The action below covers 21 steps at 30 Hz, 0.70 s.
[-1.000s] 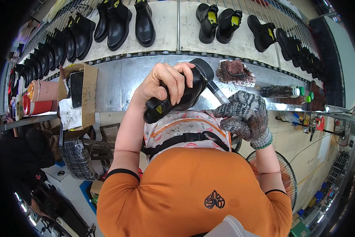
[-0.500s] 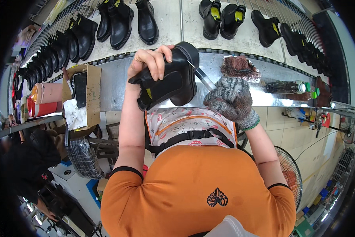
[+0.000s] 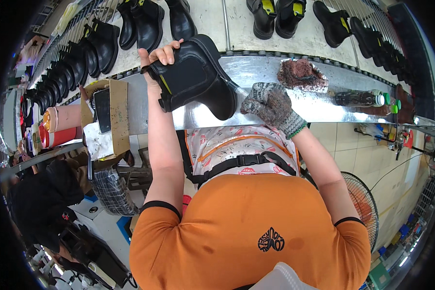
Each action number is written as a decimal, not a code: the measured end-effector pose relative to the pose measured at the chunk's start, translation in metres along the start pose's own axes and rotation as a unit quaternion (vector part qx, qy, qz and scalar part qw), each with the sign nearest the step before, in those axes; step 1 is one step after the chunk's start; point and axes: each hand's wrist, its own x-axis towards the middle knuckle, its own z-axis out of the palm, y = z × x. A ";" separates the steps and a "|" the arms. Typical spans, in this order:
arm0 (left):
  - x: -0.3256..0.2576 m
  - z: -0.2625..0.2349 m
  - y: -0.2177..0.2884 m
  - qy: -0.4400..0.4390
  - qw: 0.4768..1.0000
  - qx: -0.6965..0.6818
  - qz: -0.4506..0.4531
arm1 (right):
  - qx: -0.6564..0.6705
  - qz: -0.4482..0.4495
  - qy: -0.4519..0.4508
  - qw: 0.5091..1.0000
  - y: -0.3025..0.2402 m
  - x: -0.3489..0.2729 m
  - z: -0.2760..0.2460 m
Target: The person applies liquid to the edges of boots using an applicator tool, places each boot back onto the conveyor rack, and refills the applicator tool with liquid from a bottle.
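My left hand (image 3: 160,54) grips a black ankle boot (image 3: 194,79) by its upper, fingers curled over the edge. The boot is held tilted above the metal bench ledge (image 3: 203,116), its sole turned toward the right. Yellow lining shows at the opening. My right hand (image 3: 270,107) wears a stained grey knitted glove and is closed on a flat metal blade (image 3: 240,91), whose handle is hidden in the fist. The blade reaches left to the boot's sole edge. Whether its tip touches the sole I cannot tell.
Beyond the ledge, more black boots (image 3: 147,24) stand on a pale conveyor (image 3: 239,29). On the ledge lie a brown sponge (image 3: 302,72) and capped bottles (image 3: 360,99). A cardboard box (image 3: 120,116) stands left. A fan (image 3: 360,205) is at right; another person (image 3: 43,193) is at left.
The boot has moved up and left and been turned, showing more of its side. My gloved hand has shifted left and slightly up with the blade.
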 end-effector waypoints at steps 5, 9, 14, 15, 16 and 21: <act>-0.003 -0.027 -0.001 0.059 0.996 -0.044 -0.043 | -0.005 0.029 -0.080 0.996 -0.001 0.000 -0.007; -0.005 -0.047 0.002 0.111 0.990 -0.032 -0.081 | 0.071 0.074 -0.095 0.990 0.002 -0.004 -0.005; -0.002 -0.061 -0.002 0.192 0.975 -0.043 -0.108 | 0.098 0.112 -0.110 0.983 0.009 -0.012 -0.001; -0.002 -0.066 -0.002 0.205 0.971 -0.043 -0.114 | 0.098 0.113 -0.110 0.983 0.011 -0.014 0.002; -0.001 -0.070 -0.002 0.217 0.968 -0.043 -0.120 | 0.102 0.121 -0.106 0.982 0.014 -0.016 0.004; -0.002 -0.097 -0.004 0.270 0.957 0.032 -0.105 | 0.130 0.107 -0.088 0.982 0.026 -0.023 0.016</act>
